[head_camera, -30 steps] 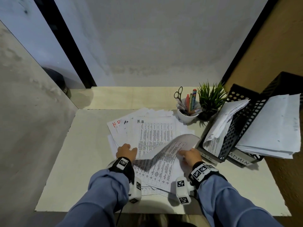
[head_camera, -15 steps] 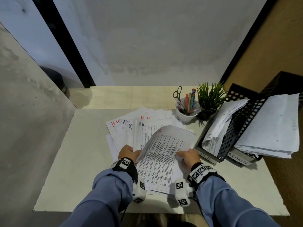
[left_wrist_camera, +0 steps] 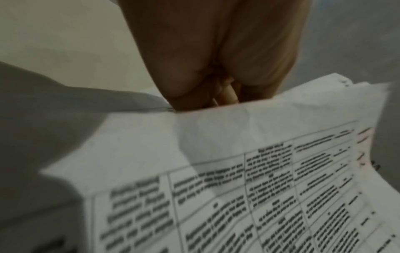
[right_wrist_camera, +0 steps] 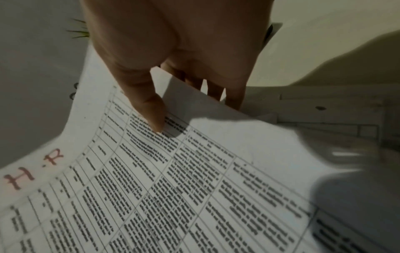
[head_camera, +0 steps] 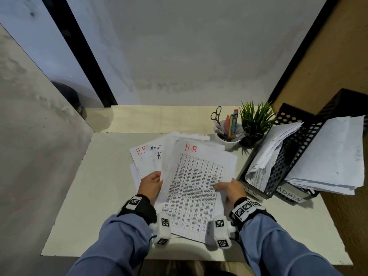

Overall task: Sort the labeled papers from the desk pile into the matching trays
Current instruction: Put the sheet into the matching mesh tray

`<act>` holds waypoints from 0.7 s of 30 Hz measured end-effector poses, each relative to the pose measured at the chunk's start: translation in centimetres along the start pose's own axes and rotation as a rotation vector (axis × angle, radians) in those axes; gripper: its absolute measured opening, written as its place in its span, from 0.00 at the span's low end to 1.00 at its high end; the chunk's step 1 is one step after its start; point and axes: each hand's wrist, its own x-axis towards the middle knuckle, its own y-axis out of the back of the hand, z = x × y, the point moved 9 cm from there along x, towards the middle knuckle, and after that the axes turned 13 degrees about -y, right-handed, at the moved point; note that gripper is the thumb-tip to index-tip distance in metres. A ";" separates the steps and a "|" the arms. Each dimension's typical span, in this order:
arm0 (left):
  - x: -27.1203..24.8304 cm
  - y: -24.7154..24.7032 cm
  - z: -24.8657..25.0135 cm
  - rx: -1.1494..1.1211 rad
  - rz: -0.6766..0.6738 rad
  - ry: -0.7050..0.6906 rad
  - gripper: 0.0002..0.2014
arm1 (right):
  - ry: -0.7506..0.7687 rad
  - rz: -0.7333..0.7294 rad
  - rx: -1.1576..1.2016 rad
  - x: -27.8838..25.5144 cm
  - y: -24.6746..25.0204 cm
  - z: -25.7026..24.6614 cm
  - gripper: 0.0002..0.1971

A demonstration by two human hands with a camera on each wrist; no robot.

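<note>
I hold a printed table sheet marked "H.R" in red (head_camera: pixel 197 182) slightly above the desk pile (head_camera: pixel 147 158). My left hand (head_camera: pixel 152 183) holds its left edge, fingers hidden under the paper (left_wrist_camera: pixel 238 171). My right hand (head_camera: pixel 229 189) pinches the right edge, thumb (right_wrist_camera: pixel 151 111) on top of the sheet (right_wrist_camera: pixel 173 188) and fingers beneath. The pile's fanned sheets show "H.R" and "AD" headings. At the right stand a black mesh tray labelled "H R" (head_camera: pixel 252 193) and one labelled "ADMIN" (head_camera: pixel 288 195), both holding papers.
A white cup (head_camera: pixel 229 139) with scissors and pens and a small green plant (head_camera: pixel 255 120) stand behind the pile, beside the trays. Grey walls close the desk (head_camera: pixel 89 196) at the back and left; a brown wall runs along the right.
The sheet, curled and half lifted off the pile a second ago, now faces up between both hands with its H.R heading showing. Both hands rose slightly.
</note>
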 end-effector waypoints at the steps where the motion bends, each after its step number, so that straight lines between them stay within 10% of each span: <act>1: -0.3 -0.2 0.0 -0.029 -0.028 0.010 0.11 | 0.015 0.003 0.014 0.2 -0.1 -0.1 0.13; 21: -1.0 -1.2 0.5 -0.125 -0.200 0.094 0.18 | 0.092 -0.043 0.224 2.9 -0.2 -0.3 0.15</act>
